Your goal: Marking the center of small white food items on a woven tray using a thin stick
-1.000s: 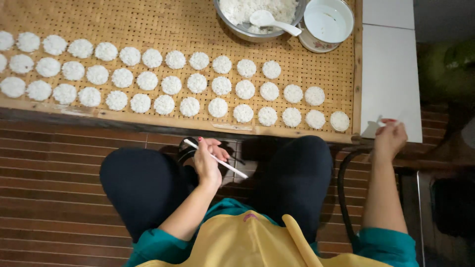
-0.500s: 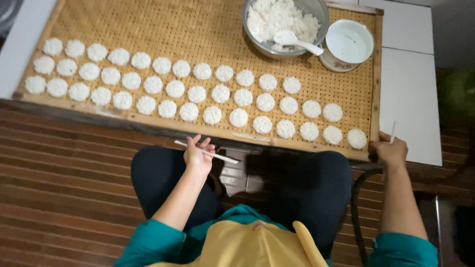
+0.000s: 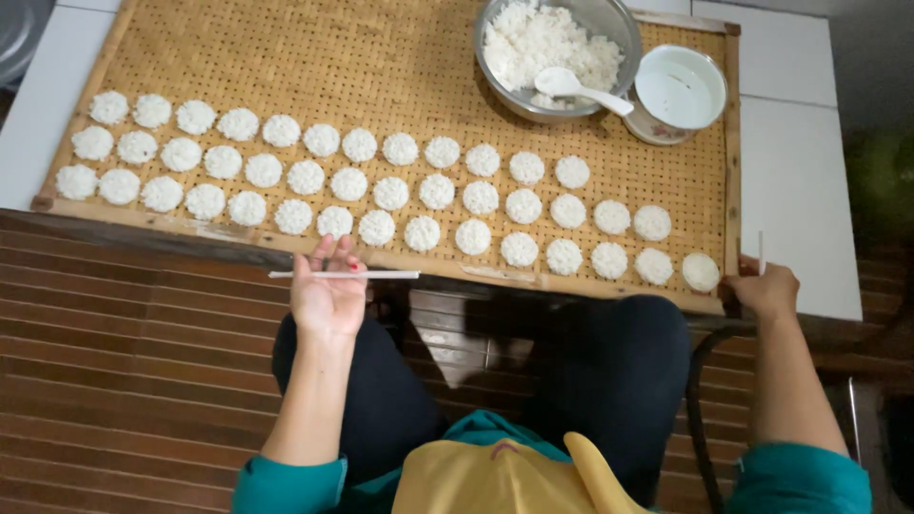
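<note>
Dark brown slatted flooring fills the lower frame, and above it a wide woven bamboo tray [image 3: 400,57] sits on a white tiled ledge [image 3: 800,190]. Three slanting rows of small round white rice cakes [image 3: 422,233] run across the tray from its left end to its right corner. Up at the far edge stands a metal bowl [image 3: 609,24] heaped with white rice, a white spoon [image 3: 576,86] lying in it with its handle pointing right. Just beside the bowl, touching it or nearly so, is a white cup [image 3: 678,90].

Left hand [image 3: 327,293] now: it's at the tray's near edge, palm up, fingers loosely curled and slightly apart, with a thin white stick [image 3: 343,275] lying level across them. The fingertips reach right up to the wooden rim, just below the front row of cakes.

Over on the right, the right hand [image 3: 766,290] is wrapped on the tray's near right corner, fingers closed around the frame. A second thin white stick [image 3: 761,252] stands upright from that hand; how it's pinched, I can't tell. Dark trousers, teal sleeves and a yellow apron show below.
</note>
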